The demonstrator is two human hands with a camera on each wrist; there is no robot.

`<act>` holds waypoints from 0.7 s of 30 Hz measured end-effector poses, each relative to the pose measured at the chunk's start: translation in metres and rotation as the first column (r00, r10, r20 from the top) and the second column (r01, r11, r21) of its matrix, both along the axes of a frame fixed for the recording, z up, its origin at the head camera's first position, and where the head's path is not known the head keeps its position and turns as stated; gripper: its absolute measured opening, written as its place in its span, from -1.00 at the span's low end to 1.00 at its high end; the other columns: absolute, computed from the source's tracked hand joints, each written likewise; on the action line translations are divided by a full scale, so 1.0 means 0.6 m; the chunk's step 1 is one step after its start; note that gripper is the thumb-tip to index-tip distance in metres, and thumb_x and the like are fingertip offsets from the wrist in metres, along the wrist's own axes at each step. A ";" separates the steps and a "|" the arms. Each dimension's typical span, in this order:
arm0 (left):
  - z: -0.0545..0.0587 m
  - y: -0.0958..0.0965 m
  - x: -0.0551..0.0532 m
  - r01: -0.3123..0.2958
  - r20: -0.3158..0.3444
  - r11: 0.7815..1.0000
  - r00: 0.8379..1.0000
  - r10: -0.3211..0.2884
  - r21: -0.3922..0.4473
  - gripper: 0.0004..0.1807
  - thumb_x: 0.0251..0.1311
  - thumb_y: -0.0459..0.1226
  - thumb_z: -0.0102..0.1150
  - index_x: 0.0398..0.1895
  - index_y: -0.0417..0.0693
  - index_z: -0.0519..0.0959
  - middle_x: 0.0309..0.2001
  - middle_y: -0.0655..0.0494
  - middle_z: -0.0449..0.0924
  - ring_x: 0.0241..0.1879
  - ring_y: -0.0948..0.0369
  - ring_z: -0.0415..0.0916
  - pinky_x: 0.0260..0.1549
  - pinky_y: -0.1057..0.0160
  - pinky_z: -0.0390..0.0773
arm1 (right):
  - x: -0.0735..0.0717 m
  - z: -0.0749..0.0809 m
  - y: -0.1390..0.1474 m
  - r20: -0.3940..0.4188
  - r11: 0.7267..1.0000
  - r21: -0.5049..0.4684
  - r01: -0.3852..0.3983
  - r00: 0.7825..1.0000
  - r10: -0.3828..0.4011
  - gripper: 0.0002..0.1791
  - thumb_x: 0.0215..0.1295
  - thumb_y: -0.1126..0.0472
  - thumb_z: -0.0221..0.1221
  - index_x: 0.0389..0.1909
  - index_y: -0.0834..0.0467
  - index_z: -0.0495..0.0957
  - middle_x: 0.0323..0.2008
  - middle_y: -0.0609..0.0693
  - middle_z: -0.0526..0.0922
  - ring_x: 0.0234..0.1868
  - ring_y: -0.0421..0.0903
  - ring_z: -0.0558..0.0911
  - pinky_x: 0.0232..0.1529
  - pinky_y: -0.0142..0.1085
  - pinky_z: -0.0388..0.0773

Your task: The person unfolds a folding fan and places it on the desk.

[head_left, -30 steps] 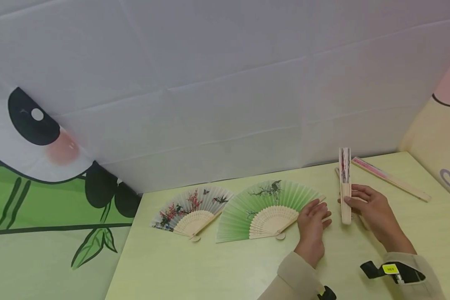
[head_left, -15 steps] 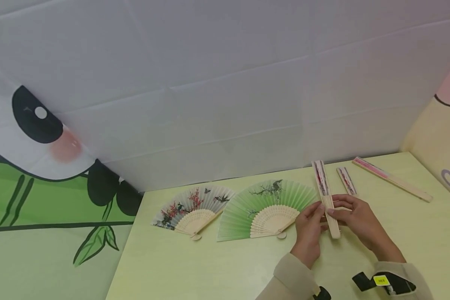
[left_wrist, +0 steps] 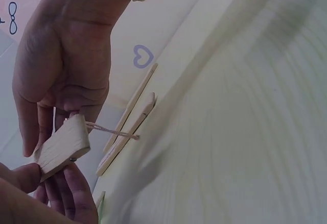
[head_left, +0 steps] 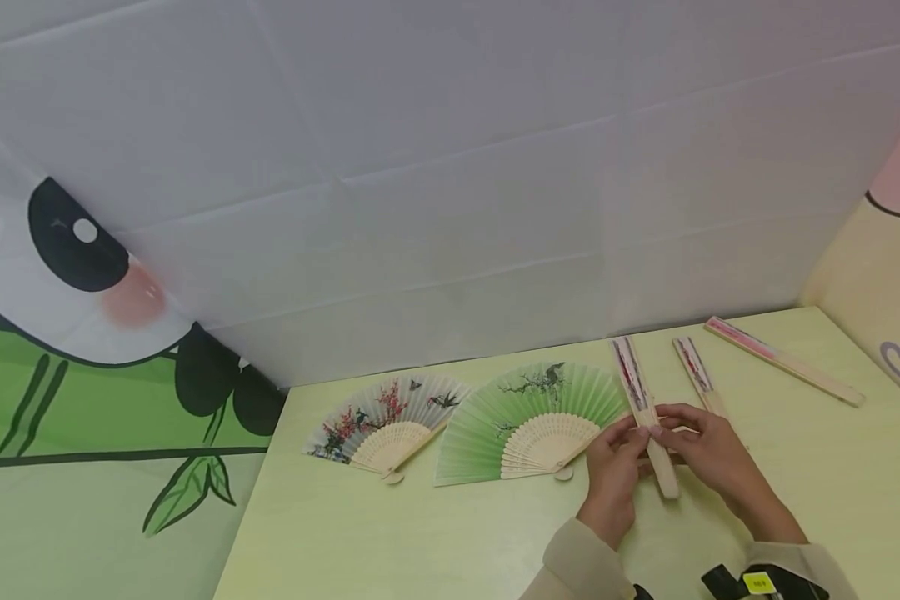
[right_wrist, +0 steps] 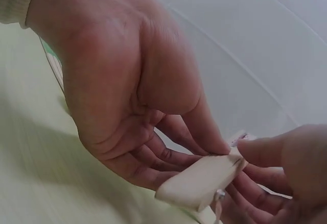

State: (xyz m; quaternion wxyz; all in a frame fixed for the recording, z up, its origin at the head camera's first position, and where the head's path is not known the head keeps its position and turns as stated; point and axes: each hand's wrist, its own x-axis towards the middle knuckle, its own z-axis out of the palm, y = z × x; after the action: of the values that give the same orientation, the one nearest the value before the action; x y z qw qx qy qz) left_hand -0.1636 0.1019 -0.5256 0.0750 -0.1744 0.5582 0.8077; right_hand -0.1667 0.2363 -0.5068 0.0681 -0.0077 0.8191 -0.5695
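Note:
Both hands hold a folded hand fan [head_left: 663, 473] at its middle, over the right part of the table. My left hand [head_left: 610, 477] pinches it from the left with thumb and fingers, and my right hand [head_left: 708, 457] does so from the right. The fan slants, its printed end pointing away and its pale wooden end toward me. From that wooden end [left_wrist: 65, 145] a thin cord [left_wrist: 115, 131] hangs in the left wrist view. In the right wrist view a small metal rivet [right_wrist: 219, 195] shows on it.
Left of the hands, a spread green fan [head_left: 549, 442] and a spread grey floral fan [head_left: 387, 446] lie on the pale table [head_left: 390, 542]. To the right lie two folded fans, one floral [head_left: 694, 367], partly behind the right hand, and one pink [head_left: 783, 358]. A white sheet [head_left: 450, 208] rises behind.
The folded fan has come leftward and toward me in the right hand, and the left hand now grips it too. The folded floral fan behind it has come into view.

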 end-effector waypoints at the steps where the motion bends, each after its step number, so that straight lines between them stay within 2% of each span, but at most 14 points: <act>1: 0.000 -0.001 0.001 0.003 -0.006 1.000 1.000 -0.003 -0.001 -0.77 0.38 -0.38 0.33 0.05 -0.11 0.73 -0.20 0.06 0.66 -0.36 0.24 0.58 -0.33 0.28 0.63 | 0.001 0.001 -0.001 0.002 1.000 0.010 0.010 1.000 -0.010 -0.44 0.58 0.18 0.21 0.38 0.48 0.40 0.02 0.24 0.66 -0.19 -0.41 0.69 -0.21 -0.34 0.74; 5: 0.001 -0.002 0.006 0.001 -0.019 1.000 1.000 -0.001 -0.003 -0.78 0.37 -0.40 0.32 0.03 -0.11 0.73 -0.20 0.06 0.64 -0.37 0.25 0.56 -0.36 0.30 0.61 | 0.005 0.002 -0.005 0.039 0.999 -0.005 0.047 0.998 -0.047 -0.46 0.60 0.18 0.18 0.37 0.48 0.42 0.02 0.23 0.66 -0.20 -0.38 0.67 -0.22 -0.33 0.74; 11: 0.000 -0.004 0.012 -0.021 -0.012 1.000 1.000 0.021 0.000 -0.83 0.36 -0.41 0.31 -0.03 -0.13 0.74 -0.21 0.05 0.63 -0.38 0.25 0.57 -0.38 0.31 0.61 | 0.009 -0.006 -0.007 0.119 0.984 -0.148 0.099 0.990 -0.081 -0.41 0.57 0.21 0.21 0.41 0.52 0.37 -0.11 0.00 0.65 -0.21 -0.33 0.68 -0.21 -0.32 0.75; 15: -0.001 -0.005 0.016 -0.037 -0.007 0.999 0.999 0.037 -0.006 -0.85 0.36 -0.41 0.32 -0.06 -0.13 0.75 -0.22 0.05 0.62 -0.37 0.23 0.59 -0.38 0.28 0.65 | 0.011 -0.009 -0.011 0.142 0.965 -0.230 0.123 0.986 -0.092 -0.42 0.54 0.26 0.24 0.39 0.55 0.37 -0.22 -0.10 0.63 -0.25 -0.29 0.70 -0.23 -0.30 0.76; 21: 0.000 -0.010 0.019 -0.044 -0.006 0.999 0.999 0.044 -0.008 -0.85 0.35 -0.41 0.32 -0.07 -0.14 0.76 -0.23 0.05 0.60 -0.36 0.24 0.57 -0.41 0.28 0.65 | 0.014 -0.010 -0.015 0.152 0.956 -0.262 0.130 0.984 -0.092 -0.45 0.53 0.28 0.24 0.35 0.54 0.40 -0.25 -0.11 0.65 -0.27 -0.26 0.71 -0.25 -0.30 0.77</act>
State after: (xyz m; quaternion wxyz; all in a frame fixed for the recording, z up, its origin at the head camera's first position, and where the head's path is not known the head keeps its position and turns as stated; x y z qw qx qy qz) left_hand -0.1524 0.0957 -0.5253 0.0549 -0.1845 0.5576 0.8075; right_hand -0.1586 0.2276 -0.5127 0.0907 0.0686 0.7261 -0.6781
